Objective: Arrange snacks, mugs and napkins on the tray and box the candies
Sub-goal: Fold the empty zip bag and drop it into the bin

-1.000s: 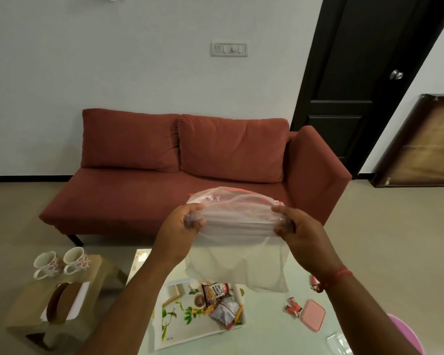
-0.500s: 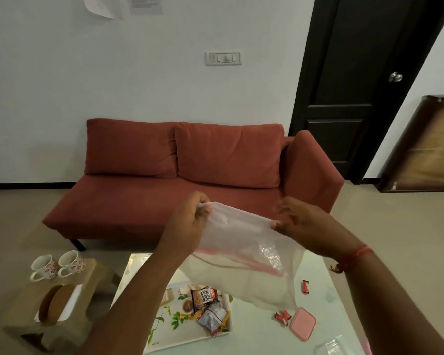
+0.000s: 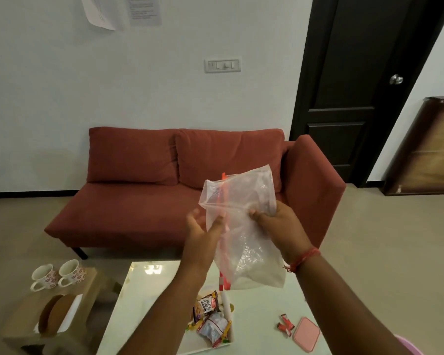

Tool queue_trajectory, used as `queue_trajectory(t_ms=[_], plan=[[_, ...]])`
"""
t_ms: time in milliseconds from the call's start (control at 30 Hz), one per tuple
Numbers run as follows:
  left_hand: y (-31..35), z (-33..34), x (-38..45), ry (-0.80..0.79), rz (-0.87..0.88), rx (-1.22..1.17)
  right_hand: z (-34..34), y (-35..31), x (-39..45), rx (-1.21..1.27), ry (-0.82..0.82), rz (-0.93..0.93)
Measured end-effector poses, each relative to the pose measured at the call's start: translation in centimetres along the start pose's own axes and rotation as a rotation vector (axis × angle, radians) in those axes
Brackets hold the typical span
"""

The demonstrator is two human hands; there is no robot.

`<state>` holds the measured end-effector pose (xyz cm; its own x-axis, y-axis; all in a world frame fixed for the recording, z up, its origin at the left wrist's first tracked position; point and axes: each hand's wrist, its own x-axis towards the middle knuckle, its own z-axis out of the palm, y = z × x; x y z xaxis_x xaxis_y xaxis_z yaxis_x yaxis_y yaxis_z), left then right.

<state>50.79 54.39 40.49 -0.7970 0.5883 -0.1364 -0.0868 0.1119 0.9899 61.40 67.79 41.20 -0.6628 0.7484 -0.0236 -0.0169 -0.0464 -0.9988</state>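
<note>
I hold a clear zip bag (image 3: 244, 237) with a red seal strip up in front of me. My right hand (image 3: 277, 226) pinches its right side. My left hand (image 3: 203, 231) has a thumb on its left edge, the other fingers spread. Below on the white table (image 3: 144, 290) lies the flowered tray (image 3: 228, 339), mostly hidden by my left arm, with a peanut packet (image 3: 207, 304) and other snack packets (image 3: 213, 329). Red wrapped candies (image 3: 285, 326) and a pink lid (image 3: 306, 338) lie to the right. Two flowered mugs (image 3: 58, 275) stand on a low stool at the left.
A wooden stool (image 3: 26, 319) left of the table also bears a brown oval thing on a white sheet. A red sofa (image 3: 164, 196) stands behind the table. A dark door is at the back right, a framed board beside it.
The bag has turned from lying flat between both hands to hanging upright, its red strip now vertical. My hands have come closer together. The view has tilted up.
</note>
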Motion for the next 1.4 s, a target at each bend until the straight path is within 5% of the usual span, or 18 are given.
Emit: queue_trajectory(t_ms=[67, 133, 467, 700, 867, 1067, 1267, 1400], plan=[[-0.6, -0.4, 0.8, -0.191, -0.132, -0.174, 0.4, 0.4, 0.1, 0.035, -0.007, 0.016], [-0.7, -0.9, 1.5, -0.284, -0.09, -0.203, 0.7, 0.8, 0.1, 0.057, -0.014, 0.034], [-0.9, -3.4, 2.8, 0.047, 0.167, 0.072, 2.1, 1.9, -1.2, -0.141, 0.07, -0.069], [0.0, -5.2, 3.0, -0.204, 0.277, -0.059, 3.6, 1.4, -0.9, -0.37, 0.222, -0.164], [0.8, -6.2, 3.5, -0.5, 0.091, -0.086, 4.1, 0.8, -0.5, -0.455, 0.124, -0.271], [1.1, -8.1, 4.9, -0.517, 0.088, 0.074, 3.8, 0.0, -0.6, -0.596, -0.153, -0.223], [0.9, -8.4, 5.7, -0.586, 0.186, 0.211, 4.8, -0.7, -0.9, -0.783, -0.056, -0.278], [0.7, -8.1, 5.7, -0.451, 0.293, 0.377, 5.0, -0.1, -0.6, -0.89, 0.059, -0.389]])
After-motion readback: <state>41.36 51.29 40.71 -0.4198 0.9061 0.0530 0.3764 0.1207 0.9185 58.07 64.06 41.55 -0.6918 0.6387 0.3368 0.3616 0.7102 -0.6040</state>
